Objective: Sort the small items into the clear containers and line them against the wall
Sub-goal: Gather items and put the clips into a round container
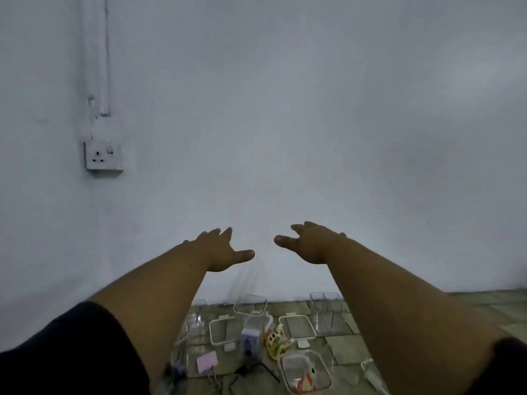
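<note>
Head view: both bare forearms are seen stretched forward and raised in front of the pale painted wall, above the things on the floor.
Left hand: the left hand is held open, fingers spread and thumb pointed right; nothing is gripped.
Right hand: the right hand is likewise held open, thumb pointed left; nothing is gripped, and the two hands are kept apart.
Far containers: a clear square plastic container is set upright near the wall at centre; a second clear square container is placed to its right, also near the wall.
Near container: a clear white-rimmed container is seen near right, with red and yellow small items inside; their kind cannot be told.
Lids: a white-framed clear lid is laid flat left of centre; another white-framed lid is laid flat to its right.
Loose items: a pink sticky-note pad is laid near left; a colourful printed packet is laid between the lids.
Floor: a grey-green tiled floor is seen beneath everything.
Wall fittings: a white switched wall socket is mounted far left, with a white conduit run upward from it.
</note>
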